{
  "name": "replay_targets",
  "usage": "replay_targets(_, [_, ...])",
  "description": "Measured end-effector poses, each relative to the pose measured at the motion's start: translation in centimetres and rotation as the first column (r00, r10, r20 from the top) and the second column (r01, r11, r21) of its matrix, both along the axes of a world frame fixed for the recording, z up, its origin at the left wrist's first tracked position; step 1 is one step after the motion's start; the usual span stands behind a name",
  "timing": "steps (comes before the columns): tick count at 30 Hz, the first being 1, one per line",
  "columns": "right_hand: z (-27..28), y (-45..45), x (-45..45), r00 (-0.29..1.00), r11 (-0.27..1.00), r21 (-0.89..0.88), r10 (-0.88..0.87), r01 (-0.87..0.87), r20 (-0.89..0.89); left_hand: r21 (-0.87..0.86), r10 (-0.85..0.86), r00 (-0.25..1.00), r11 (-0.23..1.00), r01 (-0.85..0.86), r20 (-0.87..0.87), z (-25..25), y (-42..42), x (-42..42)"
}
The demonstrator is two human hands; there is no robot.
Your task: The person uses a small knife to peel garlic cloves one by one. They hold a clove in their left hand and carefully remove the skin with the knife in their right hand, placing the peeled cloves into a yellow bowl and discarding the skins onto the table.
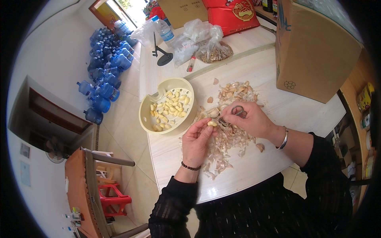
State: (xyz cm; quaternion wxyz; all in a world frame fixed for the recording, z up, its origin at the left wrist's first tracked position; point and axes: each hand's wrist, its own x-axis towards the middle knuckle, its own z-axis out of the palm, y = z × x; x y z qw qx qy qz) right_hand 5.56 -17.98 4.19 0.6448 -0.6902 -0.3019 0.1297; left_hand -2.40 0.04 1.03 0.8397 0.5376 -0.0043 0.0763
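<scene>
My left hand [198, 141] pinches a pale garlic clove [212, 123] between thumb and fingertips. Close on its right, my right hand [248, 119] holds a small pair of scissors [238, 111]; the dark finger loops show above the thumb, and the blades are mostly hidden by the fingers. Under and around both hands lies a heap of papery garlic skins [229, 139]. Behind the right hand are unpeeled garlic cloves [235, 90]. To the left stands a cream plastic basket [144, 119] with holes in its floor, holding many peeled cloves [171, 107].
A large cardboard box [318, 59] stands at the table's right. Farther back are a black phone stand [164, 59], a water bottle [163, 29], plastic bags [215, 49], a red-capped small container [191, 64] and a red sack [232, 16]. A red stool [114, 199] is on the floor at left.
</scene>
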Motion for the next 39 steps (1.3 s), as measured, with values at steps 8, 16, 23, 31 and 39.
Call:
replay_targets(8, [0.4,0.3,-0.6,0.999,0.998,-0.048,-0.043,0.044,0.021,0.051,0.005,1.0,0.999,-0.005,0.008,0.2,-0.2,-0.1])
replay_targets(16, [-0.5,0.9,-0.9,0.995,0.995,0.082,0.068,-0.062,-0.072,0.019,-0.009,0.999,1.0,0.01,-0.046,0.1,-0.4,-0.2])
replay_targets(23, [-0.1,0.4,0.1,0.88,0.986,0.155,0.126,-0.061,-0.457,0.015,-0.036,0.998,0.999,0.037,-0.051,0.2,-0.2,-0.4])
replay_targets(31, [-1.1,0.6,0.5,0.905,0.976,0.204,0.016,0.078,-0.426,-0.051,-0.047,0.999,0.998,0.046,-0.027,0.0,-0.1,-0.1])
replay_targets(39, [-1.1,1.2,-0.6,0.988,0.996,0.086,-0.014,0.028,-0.155,0.424,0.149,0.976,0.883,-0.203,0.159,0.6,-1.0,-0.4])
